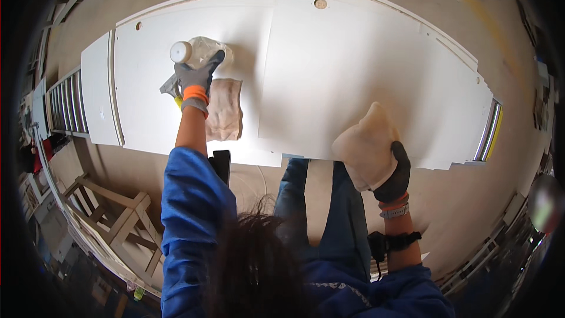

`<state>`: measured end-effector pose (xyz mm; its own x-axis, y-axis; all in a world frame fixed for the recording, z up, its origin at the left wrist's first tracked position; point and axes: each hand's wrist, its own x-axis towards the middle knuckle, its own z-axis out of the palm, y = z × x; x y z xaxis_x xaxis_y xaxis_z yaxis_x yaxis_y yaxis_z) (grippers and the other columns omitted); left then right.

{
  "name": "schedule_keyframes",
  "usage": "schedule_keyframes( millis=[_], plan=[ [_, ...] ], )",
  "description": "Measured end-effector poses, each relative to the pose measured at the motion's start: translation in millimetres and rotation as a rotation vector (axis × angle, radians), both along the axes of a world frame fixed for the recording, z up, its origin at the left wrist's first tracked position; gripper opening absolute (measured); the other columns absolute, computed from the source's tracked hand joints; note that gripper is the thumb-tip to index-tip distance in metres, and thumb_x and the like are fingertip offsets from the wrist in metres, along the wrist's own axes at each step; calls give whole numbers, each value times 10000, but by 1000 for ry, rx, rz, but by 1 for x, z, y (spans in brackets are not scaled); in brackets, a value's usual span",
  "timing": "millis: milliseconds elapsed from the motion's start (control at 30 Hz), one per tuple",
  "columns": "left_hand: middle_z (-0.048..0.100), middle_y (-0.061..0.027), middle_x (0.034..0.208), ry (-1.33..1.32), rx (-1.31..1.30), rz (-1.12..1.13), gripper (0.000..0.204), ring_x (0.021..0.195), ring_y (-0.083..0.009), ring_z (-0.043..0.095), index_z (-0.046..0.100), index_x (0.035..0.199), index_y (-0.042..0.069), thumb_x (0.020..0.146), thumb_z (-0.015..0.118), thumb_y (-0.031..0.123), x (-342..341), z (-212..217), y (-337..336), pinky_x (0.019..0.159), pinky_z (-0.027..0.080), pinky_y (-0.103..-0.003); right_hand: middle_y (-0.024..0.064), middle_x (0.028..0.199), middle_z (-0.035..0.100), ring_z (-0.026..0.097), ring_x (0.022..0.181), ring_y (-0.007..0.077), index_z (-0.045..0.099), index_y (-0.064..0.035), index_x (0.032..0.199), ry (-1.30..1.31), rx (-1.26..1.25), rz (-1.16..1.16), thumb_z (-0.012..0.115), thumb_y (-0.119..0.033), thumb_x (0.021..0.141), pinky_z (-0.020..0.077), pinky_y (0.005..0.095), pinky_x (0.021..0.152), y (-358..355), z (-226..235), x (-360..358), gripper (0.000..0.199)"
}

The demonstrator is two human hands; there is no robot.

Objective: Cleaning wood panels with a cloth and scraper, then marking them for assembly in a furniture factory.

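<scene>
Head view shows the left hand closed round a clear bottle with a white cap, lying tilted on the left panel toward its far edge; a spare cloth lies just beside the wrist. The right hand grips a folded cloth against the near edge of the right panel. Whether the cap is open is hard to tell. Judged from this, wiping goes best with the cloth flat, strokes overlapping from the near edge outward, bottle kept steady.
</scene>
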<state>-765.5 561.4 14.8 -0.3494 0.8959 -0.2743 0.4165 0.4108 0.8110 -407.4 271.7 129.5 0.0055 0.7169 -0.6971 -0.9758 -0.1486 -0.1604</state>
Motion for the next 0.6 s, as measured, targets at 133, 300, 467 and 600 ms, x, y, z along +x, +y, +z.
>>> schedule_keyframes(
  millis=[133,300,467,600],
  plan=[
    [622,-157,1227,183,1,-205,885,1109,-266,616,491,1302,-34,602,943,264,3,19,-9,963,514,-364,200,1451,454,462,1323,375,340,-11,1462,-19,31,28,511,-311,980,397,533,1096,-7,0,-14,593],
    [644,-126,1190,-186,112,-624,656,1043,-232,644,513,1285,11,758,825,246,21,94,-94,919,538,-373,155,1338,558,553,1222,318,436,-18,1396,110,-68,151,572,-264,961,477,452,1026,-9,-19,-45,518],
    [649,-122,1131,-109,308,-884,477,1079,-293,627,587,1190,27,759,746,155,51,211,-196,943,494,-410,148,1301,583,587,1169,303,473,-25,1366,-49,-190,435,582,-264,954,504,451,989,-22,-29,-81,489],
    [644,-123,1128,-21,466,-478,515,1056,-273,626,592,1192,33,717,761,134,87,295,-266,937,486,-365,147,1314,573,581,1180,299,456,-28,1381,-180,-222,583,550,-267,965,494,446,1001,-45,-6,-75,489]
  ],
)
